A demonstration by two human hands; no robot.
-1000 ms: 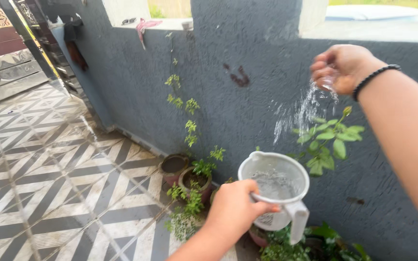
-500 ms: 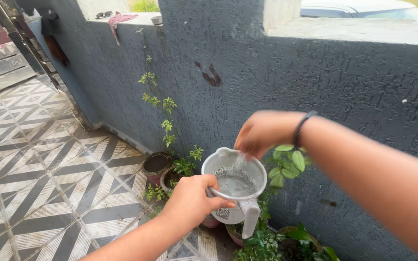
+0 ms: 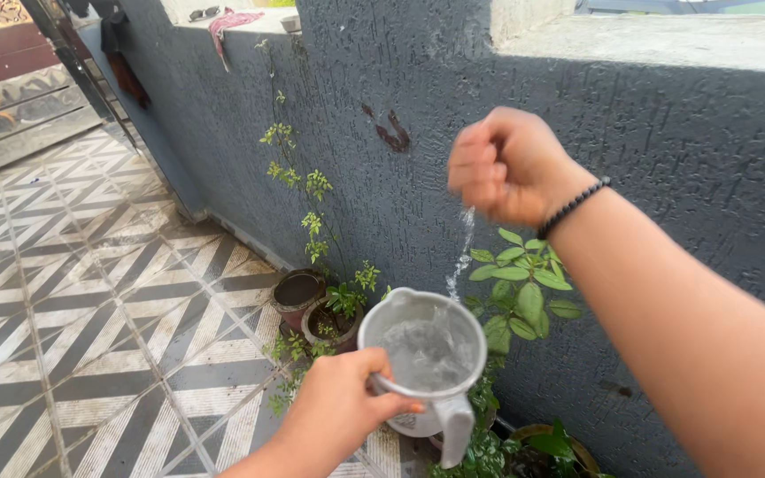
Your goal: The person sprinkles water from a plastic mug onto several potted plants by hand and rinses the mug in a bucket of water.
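along the rough dark grey wall [image 3: 666, 159], which fills the right of the view, a patterned black-and-white tiled floor [image 3: 90, 292] runs off to the left. at the wall's foot stand small potted plants [image 3: 334, 305], a thin climbing stem [image 3: 298, 177] and a leafy shrub [image 3: 520, 283] just beside the mug.

the white plastic mug [image 3: 422, 358] sits low in the middle, partly full of water; it looks light and stiff in itself, but the water likely adds weight and would slop if tipped, and a wet rim may be slippery. the handle [image 3: 455, 429] points toward the camera and hangs free, probably the surer hold.

the left hand [image 3: 338, 412] has its fingers wrapped over the near rim, gripping the mug. the right hand [image 3: 506, 168], with a black bead bracelet [image 3: 573, 205] at the wrist, is raised above the mug with fingers curled loosely together, holding nothing solid; a thin stream of water [image 3: 462, 257] drops from it toward the mug. the shrub's leaves crowd the mug's far side.
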